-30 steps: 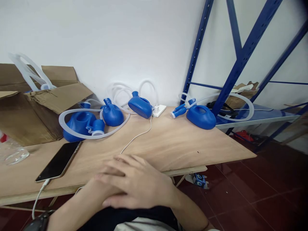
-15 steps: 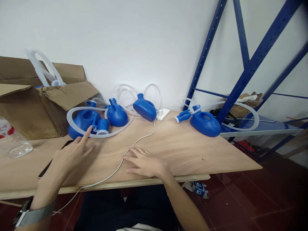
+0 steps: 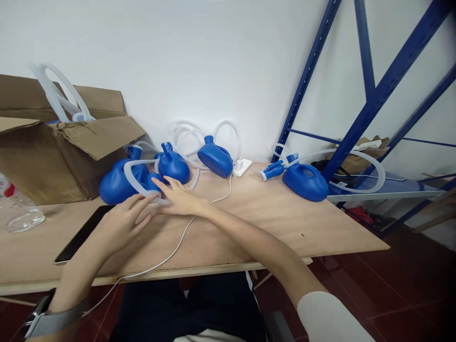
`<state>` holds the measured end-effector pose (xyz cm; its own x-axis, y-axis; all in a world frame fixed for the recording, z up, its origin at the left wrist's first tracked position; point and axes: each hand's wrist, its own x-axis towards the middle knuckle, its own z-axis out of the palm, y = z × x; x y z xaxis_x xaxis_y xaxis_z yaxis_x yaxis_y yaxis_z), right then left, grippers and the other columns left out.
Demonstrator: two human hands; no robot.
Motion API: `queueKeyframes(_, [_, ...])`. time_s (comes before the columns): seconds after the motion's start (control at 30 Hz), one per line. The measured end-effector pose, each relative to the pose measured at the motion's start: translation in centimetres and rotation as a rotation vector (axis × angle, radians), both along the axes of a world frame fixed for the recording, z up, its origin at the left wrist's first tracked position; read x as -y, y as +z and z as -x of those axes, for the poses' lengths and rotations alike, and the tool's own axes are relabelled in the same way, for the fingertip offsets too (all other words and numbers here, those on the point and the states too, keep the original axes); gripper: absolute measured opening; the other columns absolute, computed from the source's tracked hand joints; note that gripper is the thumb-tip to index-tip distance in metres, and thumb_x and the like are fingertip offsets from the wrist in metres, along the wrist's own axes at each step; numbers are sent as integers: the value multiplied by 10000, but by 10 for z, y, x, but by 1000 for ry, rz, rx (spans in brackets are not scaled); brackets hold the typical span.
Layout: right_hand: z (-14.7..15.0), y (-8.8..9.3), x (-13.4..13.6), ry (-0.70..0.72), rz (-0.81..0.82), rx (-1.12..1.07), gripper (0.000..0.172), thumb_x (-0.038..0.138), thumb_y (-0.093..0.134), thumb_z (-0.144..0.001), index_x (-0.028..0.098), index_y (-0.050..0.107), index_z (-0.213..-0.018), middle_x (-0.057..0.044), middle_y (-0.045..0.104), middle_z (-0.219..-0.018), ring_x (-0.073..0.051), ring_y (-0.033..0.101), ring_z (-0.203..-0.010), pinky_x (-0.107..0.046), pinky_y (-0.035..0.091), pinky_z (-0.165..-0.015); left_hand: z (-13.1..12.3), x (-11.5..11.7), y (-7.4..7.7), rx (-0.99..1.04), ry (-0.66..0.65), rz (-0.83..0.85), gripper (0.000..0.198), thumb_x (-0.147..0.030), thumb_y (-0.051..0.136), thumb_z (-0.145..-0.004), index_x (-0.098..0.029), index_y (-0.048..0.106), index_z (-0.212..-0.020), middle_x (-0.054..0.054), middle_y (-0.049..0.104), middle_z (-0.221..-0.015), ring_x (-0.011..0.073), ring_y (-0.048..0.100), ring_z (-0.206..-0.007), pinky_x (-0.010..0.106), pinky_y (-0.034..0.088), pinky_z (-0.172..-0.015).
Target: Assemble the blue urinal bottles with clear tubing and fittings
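At the left of the table, a large blue bottle (image 3: 116, 183) stands beside the box, with a pale hose (image 3: 133, 178) curving over it. My left hand (image 3: 124, 221) is at the near end of that hose, fingers bent and apart, and seems to touch the blue cup-shaped head (image 3: 152, 183). From the right, my right hand (image 3: 181, 197) reaches to the same head, fingers spread over it. Part of the head is hidden by both hands. Behind them are a second blue bottle (image 3: 174, 167) and a third (image 3: 215, 159), tilted against the wall.
An open cardboard box (image 3: 71, 161) holds more hoses at the left, near a clear plastic bottle (image 3: 24, 213). A black phone (image 3: 83, 232), a white cable (image 3: 178, 242) and a power strip (image 3: 242, 167) lie on the table (image 3: 256, 228). Another blue bottle (image 3: 305, 183) sits by the blue rack (image 3: 349, 137).
My right hand has moved left and forward from the table to the blue head. My left hand has shifted slightly right, uncovering more of the phone, and the hose loop has shifted right.
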<state>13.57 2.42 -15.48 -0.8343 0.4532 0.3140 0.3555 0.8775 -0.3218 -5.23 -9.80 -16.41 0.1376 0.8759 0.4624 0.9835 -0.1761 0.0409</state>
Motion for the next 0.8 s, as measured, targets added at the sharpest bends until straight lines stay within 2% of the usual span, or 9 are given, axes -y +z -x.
queueKeyframes(0.03, [10, -6, -6, -3, -15, -53, 929, 501, 756, -904, 228, 280, -1653, -210, 238, -1701, -366, 263, -1576, -552, 326, -1223, -3, 1, 1, 7, -58, -17, 589, -551, 319, -1005, -257, 647, -1395, 121, 663, -1347, 329, 676, -1116, 412, 545, -897])
queueKeyframes(0.1, [25, -19, -15, -15, -7, -134, 615, 436, 712, -951, 201, 530, -1490, -168, 381, -1642, -314, 408, -1500, -463, 387, -1184, -6, 2, 1, 27, -108, -29, 579, -530, 316, -1007, -247, 655, -1381, 116, 658, -1399, 322, 644, -1234, 415, 524, -1003])
queueKeyframes(0.17, [32, -31, -22, -56, 62, -201, 331, 407, 612, -1018, 189, 677, -1259, -116, 590, -1463, -256, 592, -1303, -375, 459, -1078, -4, 2, 1, 44, -44, -23, 581, -517, 314, -995, -230, 654, -1369, 117, 662, -1407, 318, 640, -1247, 428, 515, -1033])
queueKeyframes(0.23, [32, -41, -28, -96, 156, -273, 338, 473, 532, -1052, 191, 713, -1091, -65, 716, -1192, -210, 674, -1062, -316, 490, -938, 2, 2, 1, 55, 73, 5, 588, -528, 305, -976, -215, 672, -1314, 119, 687, -1365, 334, 656, -1203, 457, 522, -1016])
queueKeyframes(0.37, [21, -53, -38, -95, 329, -518, 431, 568, 533, -1018, 186, 714, -931, -10, 698, -861, -175, 649, -835, -267, 477, -794, 12, 1, -2, 117, 291, 36, 598, -568, 302, -965, -221, 657, -1298, 110, 702, -1326, 362, 679, -1131, 490, 541, -915])
queueKeyframes(0.47, [12, -54, -45, -178, 427, -735, 475, 566, 472, -1026, 168, 710, -922, -26, 694, -828, -177, 654, -816, -268, 488, -791, 9, 1, -4, 140, 349, 26, 601, -574, 327, -968, -220, 616, -1359, 107, 655, -1415, 382, 657, -1183, 497, 536, -886])
queueKeyframes(0.57, [0, -49, -54, -258, 431, -844, 482, 553, 416, -1035, 159, 685, -973, -64, 727, -920, -187, 686, -890, -282, 506, -856, -4, 1, -5, 172, 358, 60, 620, -583, 328, -979, -223, 579, -1416, 103, 605, -1485, 390, 636, -1222, 503, 533, -906])
queueKeyframes(0.67, [-23, -47, -62, -277, 414, -852, 444, 540, 437, -1022, 164, 673, -998, -73, 732, -927, -202, 699, -903, -303, 518, -869, -15, -7, -6, 208, 403, 138, 715, -617, 307, -982, -207, 462, -1547, 144, 516, -1565, 431, 588, -1291, 551, 529, -931])
queueKeyframes(0.8, [-67, -52, -59, -262, 344, -765, 377, 507, 538, -981, 173, 698, -909, -67, 720, -876, -223, 677, -857, -335, 504, -867, -17, -33, -8, 197, 439, 205, 919, -676, 353, -941, -113, 236, -1658, 280, 351, -1632, 512, 523, -1345, 629, 490, -983])
